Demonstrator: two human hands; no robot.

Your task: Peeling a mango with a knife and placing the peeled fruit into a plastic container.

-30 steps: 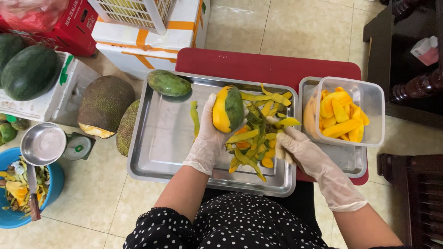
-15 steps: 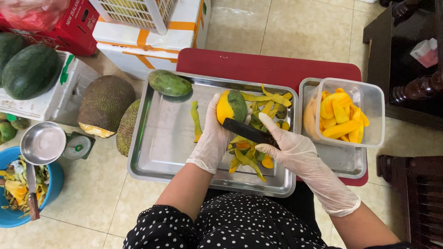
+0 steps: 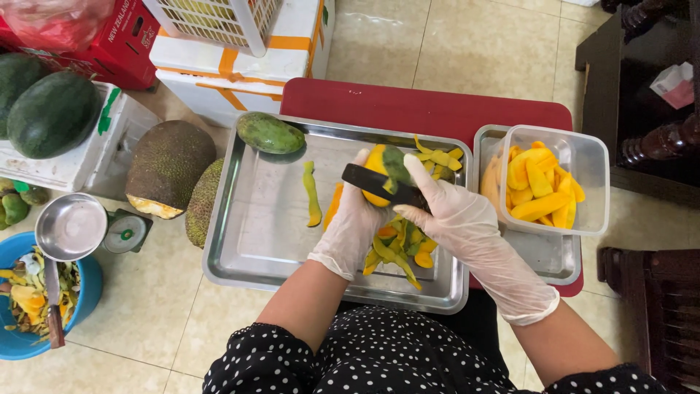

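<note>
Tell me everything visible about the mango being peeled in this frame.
The mango is mostly peeled: smooth yellow flesh, with a strip of green skin left near its top. The gloved left hand cups it above the steel tray, over a heap of peelings. The gloved right hand lays a dark knife across it.

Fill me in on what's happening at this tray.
A person in thin gloves is peeling a mango over a steel tray. The left hand cups the half-peeled fruit, while the right hand draws a dark knife across it. Peel strips lie beneath, a whole green mango waits at the tray's corner, and cut slices fill a clear tub.
</note>
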